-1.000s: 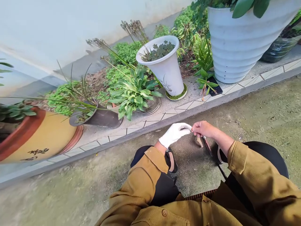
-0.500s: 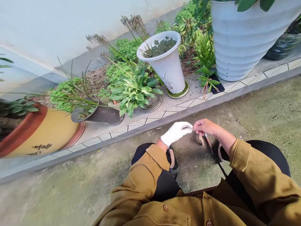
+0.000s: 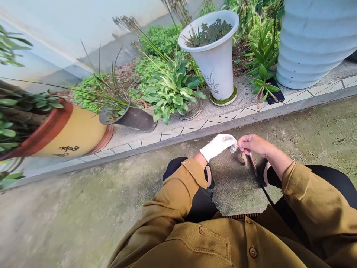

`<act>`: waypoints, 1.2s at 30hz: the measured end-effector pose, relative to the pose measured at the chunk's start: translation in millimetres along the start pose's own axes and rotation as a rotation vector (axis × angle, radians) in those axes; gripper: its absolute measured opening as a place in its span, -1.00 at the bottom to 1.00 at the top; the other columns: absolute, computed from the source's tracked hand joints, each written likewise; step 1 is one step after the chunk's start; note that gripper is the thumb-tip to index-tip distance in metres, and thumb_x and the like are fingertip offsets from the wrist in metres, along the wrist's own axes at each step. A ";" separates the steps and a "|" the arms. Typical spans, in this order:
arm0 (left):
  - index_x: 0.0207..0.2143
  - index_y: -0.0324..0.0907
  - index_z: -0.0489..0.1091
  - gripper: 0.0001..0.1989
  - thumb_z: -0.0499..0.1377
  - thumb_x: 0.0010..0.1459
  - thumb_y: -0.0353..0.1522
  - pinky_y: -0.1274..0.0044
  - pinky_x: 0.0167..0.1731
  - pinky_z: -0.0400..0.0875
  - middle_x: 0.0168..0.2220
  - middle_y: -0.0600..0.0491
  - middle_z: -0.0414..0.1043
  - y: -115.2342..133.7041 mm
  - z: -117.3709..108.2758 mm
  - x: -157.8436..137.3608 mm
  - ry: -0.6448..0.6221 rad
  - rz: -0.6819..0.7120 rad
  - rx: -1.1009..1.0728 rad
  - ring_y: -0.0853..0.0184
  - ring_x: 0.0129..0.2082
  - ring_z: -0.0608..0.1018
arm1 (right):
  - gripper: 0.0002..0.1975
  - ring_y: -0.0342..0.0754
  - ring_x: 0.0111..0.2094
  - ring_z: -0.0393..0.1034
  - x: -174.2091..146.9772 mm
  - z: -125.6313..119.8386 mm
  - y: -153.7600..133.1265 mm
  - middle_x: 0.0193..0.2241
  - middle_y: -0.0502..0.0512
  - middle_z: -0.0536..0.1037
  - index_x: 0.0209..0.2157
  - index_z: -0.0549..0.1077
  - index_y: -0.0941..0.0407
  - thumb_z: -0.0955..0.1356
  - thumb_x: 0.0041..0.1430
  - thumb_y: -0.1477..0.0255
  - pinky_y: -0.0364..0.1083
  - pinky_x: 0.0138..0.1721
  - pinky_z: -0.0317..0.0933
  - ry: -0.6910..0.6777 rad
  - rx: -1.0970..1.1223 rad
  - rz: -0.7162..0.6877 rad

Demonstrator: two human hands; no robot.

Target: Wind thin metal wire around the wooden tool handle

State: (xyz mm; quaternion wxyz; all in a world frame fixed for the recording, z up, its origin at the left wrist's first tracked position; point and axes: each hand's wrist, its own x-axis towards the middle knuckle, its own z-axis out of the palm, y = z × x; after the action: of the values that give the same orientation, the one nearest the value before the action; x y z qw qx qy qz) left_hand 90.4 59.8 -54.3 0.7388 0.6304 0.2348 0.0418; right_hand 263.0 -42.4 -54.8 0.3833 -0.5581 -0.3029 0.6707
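My left hand [image 3: 219,146] wears a white glove, and its fingers are pressed together. My right hand [image 3: 253,144] is bare and pinches at the left fingertips. The two hands meet low over the ground; anything between the fingertips is too small or hidden to name. Just beneath my right hand lies a tan, curved object [image 3: 243,159], partly covered by the hand. Beside it a reddish-brown rod-like handle [image 3: 253,165] slants toward my right shoe, its upper end hidden by the hand.
A tiled ledge [image 3: 170,134] runs across in front of me. On it stand a white flared pot [image 3: 217,67], a leafy plant [image 3: 178,91], a tilted dark pot [image 3: 136,117], a big white ribbed pot [image 3: 309,48] and a black phone [image 3: 275,95]. A yellow pot [image 3: 75,130] stands left.
The view has shifted, so the pots and hands sit further right and slightly higher. The left glove's fingers have curled in closer against my right fingertips.
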 end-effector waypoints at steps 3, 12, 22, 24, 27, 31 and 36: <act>-0.37 -0.33 0.46 -0.59 0.24 0.12 -0.09 0.49 -0.32 0.42 -0.46 -0.04 0.51 -1.3 0.7 0.6 0.013 0.005 -0.062 0.37 -0.47 0.53 | -0.86 -0.27 -0.70 0.22 -0.5 0.6 -1.7 -0.69 -0.10 0.43 -0.53 0.45 0.15 0.46 -0.02 0.43 -0.26 -0.67 0.11 0.038 0.026 -0.004; -0.35 -0.32 0.43 -0.66 0.33 0.01 -0.20 0.50 -0.38 0.43 -0.47 -0.02 0.51 -6.8 2.7 4.0 0.064 -0.068 -0.106 0.38 -0.49 0.53 | -0.87 -0.26 -0.70 0.25 2.4 2.9 -2.2 -0.70 -0.08 0.44 -0.56 0.44 0.14 0.41 0.03 0.53 -0.26 -0.67 0.14 0.102 -0.093 0.002; -0.41 -0.32 0.44 -0.68 0.31 0.04 -0.19 0.53 -0.39 0.39 -0.51 -0.01 0.49 -9.4 5.9 5.9 0.048 -0.083 -0.030 0.41 -0.52 0.50 | -0.82 -0.25 -0.72 0.21 0.3 5.1 -3.9 -0.77 -0.12 0.38 -0.61 0.44 0.11 0.38 0.02 0.56 -0.26 -0.67 0.11 0.166 -0.287 0.005; -0.39 -0.33 0.44 -0.60 0.26 0.09 -0.11 0.52 -0.39 0.40 -0.49 -0.04 0.49 -11.6 4.3 7.3 0.060 -0.053 -0.069 0.39 -0.50 0.51 | -0.83 -0.25 -0.72 0.21 2.0 4.2 -2.6 -0.75 -0.11 0.39 -0.60 0.44 0.12 0.38 0.03 0.57 -0.26 -0.68 0.12 0.183 -0.193 0.001; -0.30 -0.34 0.45 -0.52 0.17 0.16 -0.03 0.48 -0.36 0.43 -0.41 -0.08 0.51 -13.9 1.2 8.6 0.089 0.012 -0.124 0.37 -0.46 0.53 | -0.86 -0.26 -0.71 0.23 5.1 1.9 0.0 -0.72 -0.09 0.41 -0.58 0.46 0.14 0.41 0.02 0.54 -0.26 -0.68 0.15 0.190 -0.089 -0.010; -0.15 -0.30 0.45 -0.66 0.25 0.13 -0.23 0.44 -0.16 0.45 -0.23 -0.08 0.54 -12.4 2.8 5.3 0.231 0.129 0.151 0.35 -0.30 0.56 | -0.87 -0.26 -0.71 0.22 6.1 0.3 1.1 -0.71 -0.08 0.41 -0.55 0.48 0.16 0.43 0.04 0.50 -0.26 -0.69 0.14 0.164 -0.002 -0.004; -0.06 -0.19 0.50 -0.73 0.14 0.24 -0.33 0.41 0.08 0.34 -0.04 -0.03 0.54 -8.0 9.7 -0.7 0.340 0.262 0.799 0.26 -0.02 0.53 | -0.84 -0.28 -0.72 0.21 3.2 3.0 -2.7 -0.71 -0.08 0.41 -0.57 0.45 0.17 0.42 0.06 0.52 -0.26 -0.70 0.12 0.169 0.097 0.024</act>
State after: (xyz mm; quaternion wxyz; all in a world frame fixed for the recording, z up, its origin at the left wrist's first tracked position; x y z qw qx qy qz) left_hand 91.8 49.1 -60.9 0.3770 0.8747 0.2687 0.1436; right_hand 260.3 -38.2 -53.7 0.4261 -0.5972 -0.2301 0.6395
